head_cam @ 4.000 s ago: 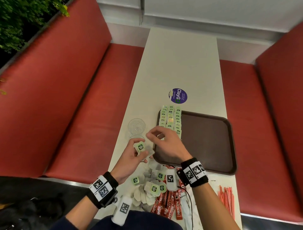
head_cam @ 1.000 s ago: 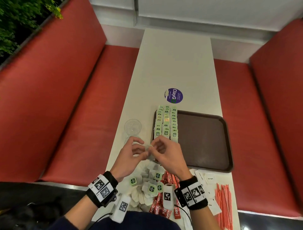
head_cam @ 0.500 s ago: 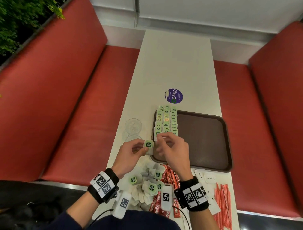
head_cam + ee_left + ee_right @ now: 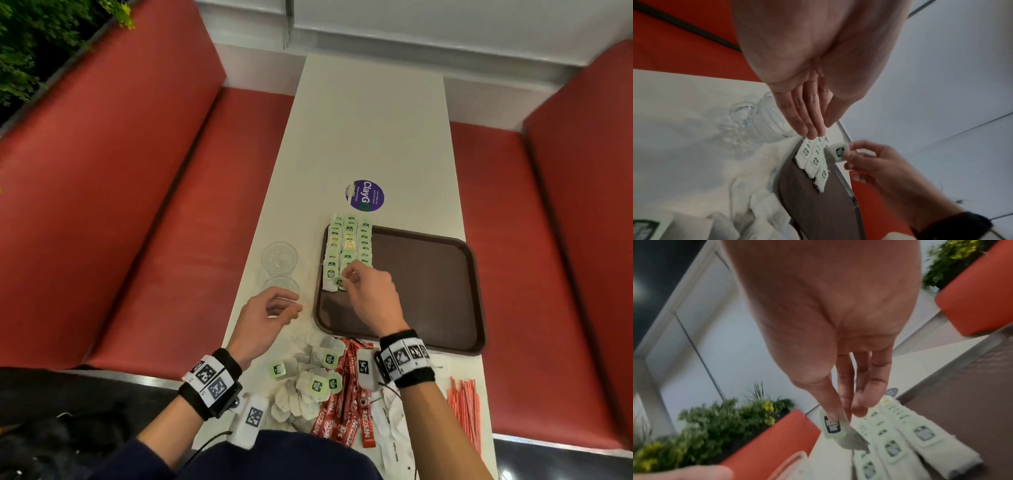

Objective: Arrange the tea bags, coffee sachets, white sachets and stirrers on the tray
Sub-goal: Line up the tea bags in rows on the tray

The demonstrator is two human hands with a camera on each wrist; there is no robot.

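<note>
- The right hand (image 4: 371, 294) pinches a green-tagged tea bag (image 4: 837, 151) between thumb and fingertips, over the near end of the tea bag rows (image 4: 349, 246) lining the left side of the brown tray (image 4: 445, 291).
- The left hand (image 4: 263, 318), fingers loosely curled and holding nothing, hovers beside the tray near two clear cups (image 4: 279, 257).
- Loose tea bags (image 4: 315, 380), red coffee sachets (image 4: 342, 414), white sachets (image 4: 394, 428) and orange stirrers (image 4: 466, 411) lie on the table's (image 4: 370, 120) near edge.
</note>
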